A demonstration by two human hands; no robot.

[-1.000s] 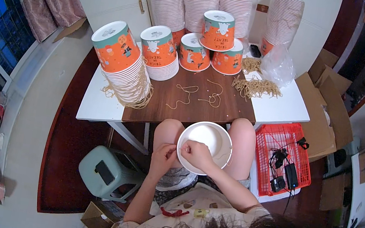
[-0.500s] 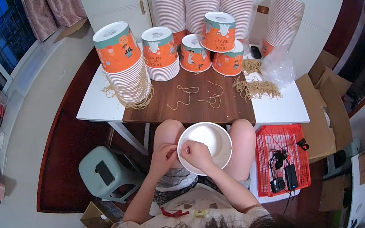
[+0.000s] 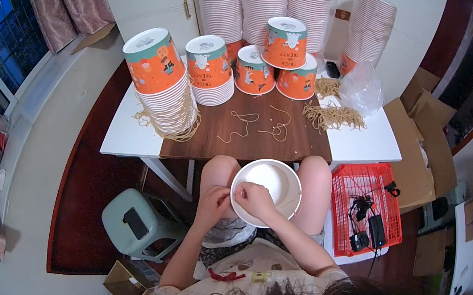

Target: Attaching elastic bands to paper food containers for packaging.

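Observation:
A white paper bucket point(image 3: 274, 177) sits in my lap between my knees, its open mouth facing up. My right hand point(image 3: 257, 202) reaches over the near rim into it, fingers curled closed against the left inner wall. Outside that same wall, my left hand point(image 3: 213, 205) is closed in a pinch, its fingertips touching the bucket's side opposite the right hand's. What lies between the fingertips of either hand is too small to make out. A thin tan cord point(image 3: 285, 205) shows faintly along the bucket's inner right side.
On the table point(image 3: 199, 149) stand upside-down orange bucket stacks point(image 3: 156, 68), one draped with cords. Two loose cords point(image 3: 243, 125) lie in the middle, and a cord pile point(image 3: 337, 117) is beside a clear plastic bag point(image 3: 361, 88). A red basket point(image 3: 341, 196) holds black adapters; a stool point(image 3: 133, 224) stands left.
The whole view shifts very slightly. Both hands stay in the same place at the bucket's left wall, and nothing else has visibly moved.

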